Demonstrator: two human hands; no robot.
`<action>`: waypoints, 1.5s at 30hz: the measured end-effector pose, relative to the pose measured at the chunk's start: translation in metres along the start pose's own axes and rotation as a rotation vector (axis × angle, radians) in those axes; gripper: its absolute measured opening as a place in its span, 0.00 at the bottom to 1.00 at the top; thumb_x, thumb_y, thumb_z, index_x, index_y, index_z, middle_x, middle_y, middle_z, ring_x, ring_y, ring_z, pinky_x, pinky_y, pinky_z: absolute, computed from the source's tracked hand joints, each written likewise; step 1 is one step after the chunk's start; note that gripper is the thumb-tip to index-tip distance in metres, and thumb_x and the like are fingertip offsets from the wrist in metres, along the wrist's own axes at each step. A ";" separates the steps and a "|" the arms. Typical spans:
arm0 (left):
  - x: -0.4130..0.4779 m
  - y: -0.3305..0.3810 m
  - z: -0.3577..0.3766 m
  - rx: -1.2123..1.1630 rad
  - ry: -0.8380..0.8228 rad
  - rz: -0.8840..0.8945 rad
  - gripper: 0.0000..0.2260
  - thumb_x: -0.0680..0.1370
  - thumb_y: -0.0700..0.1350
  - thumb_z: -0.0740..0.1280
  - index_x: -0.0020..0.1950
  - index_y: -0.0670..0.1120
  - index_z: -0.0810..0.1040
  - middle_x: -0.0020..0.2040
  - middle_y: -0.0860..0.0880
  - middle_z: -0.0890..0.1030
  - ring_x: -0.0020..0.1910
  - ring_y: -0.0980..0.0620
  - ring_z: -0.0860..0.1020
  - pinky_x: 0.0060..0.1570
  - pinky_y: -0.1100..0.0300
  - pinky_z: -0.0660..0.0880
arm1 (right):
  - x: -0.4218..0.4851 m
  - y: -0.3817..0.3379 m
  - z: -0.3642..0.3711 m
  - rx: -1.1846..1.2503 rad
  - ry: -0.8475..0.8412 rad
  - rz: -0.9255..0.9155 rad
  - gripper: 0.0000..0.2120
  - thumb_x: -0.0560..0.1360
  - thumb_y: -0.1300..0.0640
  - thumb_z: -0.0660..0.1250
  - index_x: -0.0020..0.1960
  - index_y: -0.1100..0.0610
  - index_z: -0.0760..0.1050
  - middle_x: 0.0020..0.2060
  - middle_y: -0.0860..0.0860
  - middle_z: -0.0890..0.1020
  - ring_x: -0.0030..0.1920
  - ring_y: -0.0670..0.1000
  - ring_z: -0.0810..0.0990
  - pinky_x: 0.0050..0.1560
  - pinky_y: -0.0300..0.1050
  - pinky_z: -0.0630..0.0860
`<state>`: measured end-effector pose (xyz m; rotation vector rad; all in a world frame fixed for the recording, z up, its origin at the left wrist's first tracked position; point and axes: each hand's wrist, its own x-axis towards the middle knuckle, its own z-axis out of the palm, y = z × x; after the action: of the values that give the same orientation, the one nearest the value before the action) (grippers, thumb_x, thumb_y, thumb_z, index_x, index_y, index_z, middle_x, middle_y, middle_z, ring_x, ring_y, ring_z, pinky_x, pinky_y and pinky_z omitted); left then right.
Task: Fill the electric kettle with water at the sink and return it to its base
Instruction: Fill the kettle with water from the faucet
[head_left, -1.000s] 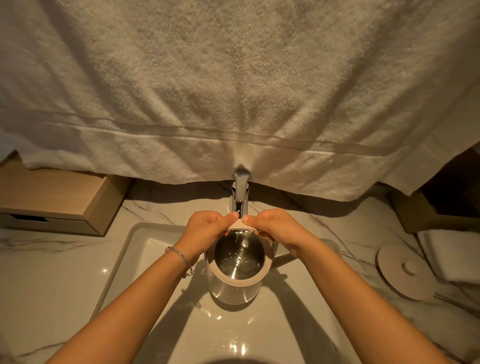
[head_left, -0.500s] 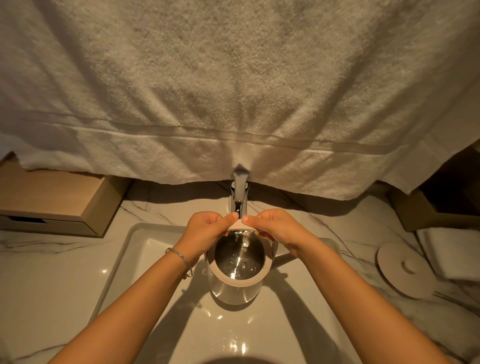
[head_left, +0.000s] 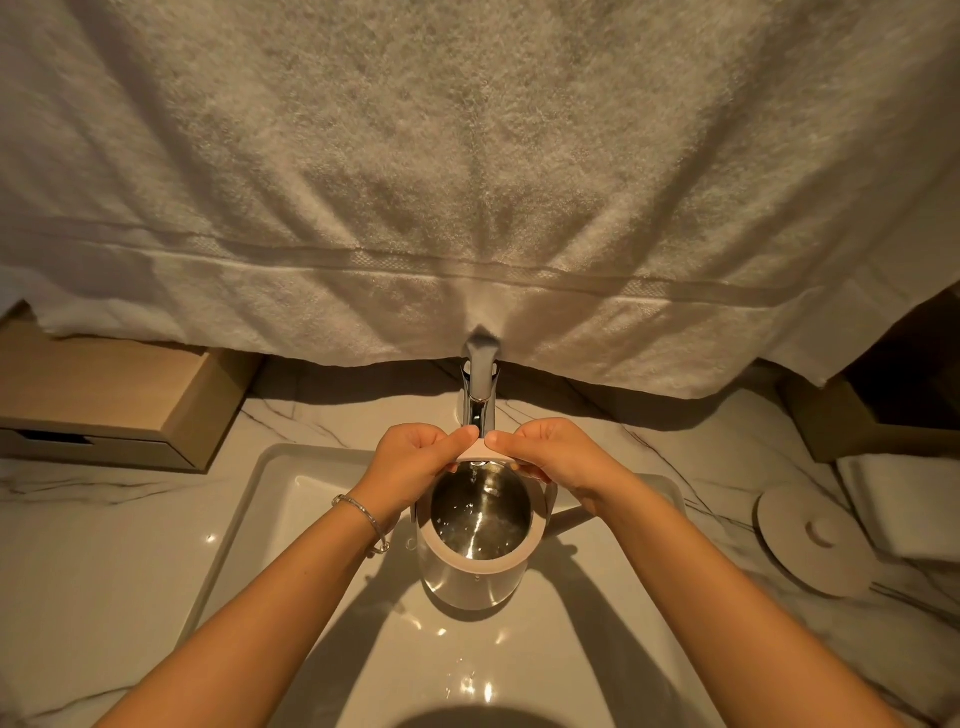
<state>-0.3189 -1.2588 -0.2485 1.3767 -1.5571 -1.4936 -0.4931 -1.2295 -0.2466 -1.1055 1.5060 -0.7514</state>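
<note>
Here, the electric kettle (head_left: 470, 579) was in the middle of the sink (head_left: 249, 519), upright, with its open mouth directly under the outlet of the chrome faucet (head_left: 480, 387). Its lid was off, and the shiny metal inside showed water with small bubbles at the bottom. Whether the kettle stood on the floor of the basin or was held a little above it, I could not tell. Both hands had hold of it at the far side of the rim, by the spout. The left hand (head_left: 410, 462) had its fingers curled around the rim from the left and its thumb stretched along the top edge. The right hand (head_left: 558, 460) gripped in the same way from the right, so the two thumb tips were nearly touching just below the faucet. A thin bracelet (head_left: 363, 514) lay around the left wrist. A round lid (head_left: 810, 540) with a small knob rested flat on the marble countertop (head_left: 78, 545), to the right of the sink and well apart from the kettle. Just beside it, further right, was a folded white cloth (head_left: 898, 509). A wooden box (head_left: 104, 405) sat on the countertop at the left. A large white towel (head_left: 467, 182) hung behind the faucet, and its lower edge touched the faucet's top.
</note>
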 end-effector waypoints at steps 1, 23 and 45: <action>0.000 0.000 0.000 -0.001 0.002 0.001 0.19 0.73 0.52 0.67 0.24 0.46 0.70 0.24 0.49 0.71 0.26 0.54 0.70 0.35 0.63 0.72 | 0.000 0.000 0.000 0.001 -0.001 0.001 0.20 0.69 0.45 0.70 0.25 0.52 0.69 0.20 0.43 0.70 0.24 0.41 0.68 0.34 0.38 0.68; 0.002 -0.004 -0.002 -0.004 0.000 -0.009 0.20 0.73 0.51 0.67 0.24 0.46 0.70 0.24 0.48 0.70 0.26 0.54 0.69 0.33 0.64 0.71 | 0.006 0.002 0.004 -0.018 -0.001 0.022 0.18 0.68 0.43 0.70 0.27 0.53 0.70 0.23 0.47 0.72 0.29 0.46 0.70 0.38 0.42 0.70; 0.005 -0.006 -0.002 -0.005 0.018 0.004 0.19 0.72 0.53 0.68 0.24 0.46 0.71 0.24 0.49 0.71 0.25 0.56 0.71 0.32 0.66 0.72 | 0.004 -0.001 0.002 0.002 -0.016 0.000 0.18 0.69 0.45 0.70 0.27 0.54 0.70 0.23 0.47 0.71 0.27 0.44 0.69 0.35 0.38 0.68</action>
<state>-0.3171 -1.2631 -0.2552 1.3799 -1.5435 -1.4771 -0.4913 -1.2338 -0.2478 -1.1073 1.4922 -0.7422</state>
